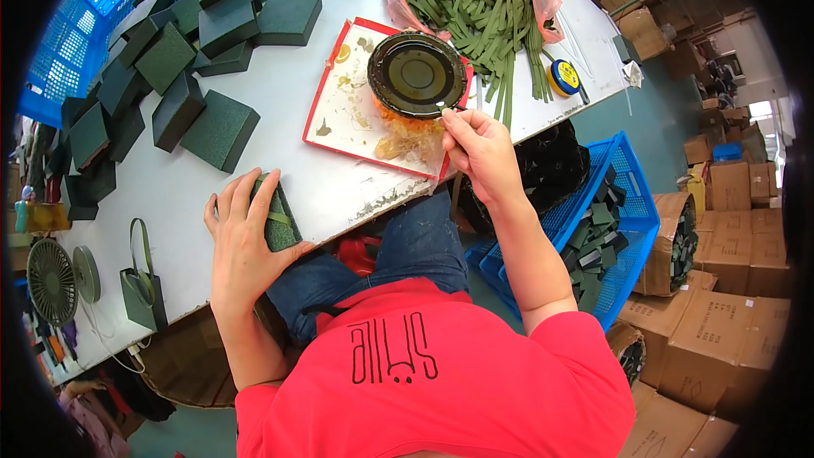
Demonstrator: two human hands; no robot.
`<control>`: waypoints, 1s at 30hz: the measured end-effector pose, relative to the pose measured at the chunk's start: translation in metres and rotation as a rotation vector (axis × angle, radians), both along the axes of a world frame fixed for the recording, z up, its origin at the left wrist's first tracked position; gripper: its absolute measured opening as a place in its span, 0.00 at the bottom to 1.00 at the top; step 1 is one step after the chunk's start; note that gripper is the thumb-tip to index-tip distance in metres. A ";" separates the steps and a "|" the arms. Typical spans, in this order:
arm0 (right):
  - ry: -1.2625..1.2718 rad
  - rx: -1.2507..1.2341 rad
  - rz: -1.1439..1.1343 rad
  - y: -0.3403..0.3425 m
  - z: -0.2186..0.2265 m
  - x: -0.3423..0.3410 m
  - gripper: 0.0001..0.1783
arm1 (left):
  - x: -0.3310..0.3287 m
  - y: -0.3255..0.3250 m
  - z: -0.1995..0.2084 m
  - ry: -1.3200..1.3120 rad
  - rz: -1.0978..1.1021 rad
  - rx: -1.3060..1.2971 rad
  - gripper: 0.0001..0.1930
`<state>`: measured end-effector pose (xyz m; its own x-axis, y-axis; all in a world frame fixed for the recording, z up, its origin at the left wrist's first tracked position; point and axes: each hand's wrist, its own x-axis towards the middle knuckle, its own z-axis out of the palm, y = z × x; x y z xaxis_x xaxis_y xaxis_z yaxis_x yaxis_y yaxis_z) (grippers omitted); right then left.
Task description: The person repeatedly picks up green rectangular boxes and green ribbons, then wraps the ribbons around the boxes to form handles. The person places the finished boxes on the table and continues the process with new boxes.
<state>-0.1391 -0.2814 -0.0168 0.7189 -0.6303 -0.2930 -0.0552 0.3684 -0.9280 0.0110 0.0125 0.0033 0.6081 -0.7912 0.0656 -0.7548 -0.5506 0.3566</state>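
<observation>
One green box [277, 214] is under our left hand [246, 242] right now, sitting at the near edge of the white table [280, 110]; the hand is lying flat and spread over it, pressing rather than gripping, and a green strap seems to be running across the box top. Our right hand [482, 148] is pinched nearly closed on something thin, probably a brush handle, with its tip at the rim of the round dark dish [416, 74]. We're reading that as picking up glue, though the tool itself is mostly hidden behind the fingers.

Progress, as far as we're judging it: we're mid-batch. Many green boxes [170, 59] are piling up at the far left of the table, and some are lying in the blue crate [76, 25] behind them. Whether those are finished or waiting, we can't tell from here.

Containers:
- Red-rimmed tray [339, 123] is holding the dish plus yellowish smears and crumpled clear film.
- Pink plastic bag [547, 4] is lying open, spilling plenty of green strips [475, 8], so stock isn't running short.
- Blue basket [632, 203] on the floor at our right is holding dark green pieces.
- Cardboard cartons [729, 322] are stacking up on the far right; one open one is showing dark contents.
</observation>
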 end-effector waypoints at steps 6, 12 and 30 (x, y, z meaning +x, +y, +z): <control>-0.004 0.063 0.015 -0.005 -0.002 0.000 0.11 | 0.000 0.000 -0.002 0.007 0.001 -0.025 0.52; -0.051 -0.029 -0.017 0.008 0.003 -0.010 0.10 | 0.001 0.002 -0.008 0.028 0.024 -0.163 0.54; 0.067 0.155 0.727 0.103 0.025 -0.010 0.11 | 0.000 -0.018 0.014 0.220 -0.422 -0.458 0.55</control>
<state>-0.1487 -0.1788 0.0087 0.9162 0.0497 -0.3977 -0.3896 0.3432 -0.8547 0.0109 -0.0051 0.0173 0.2895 -0.8862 0.3617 -0.7554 0.0205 0.6550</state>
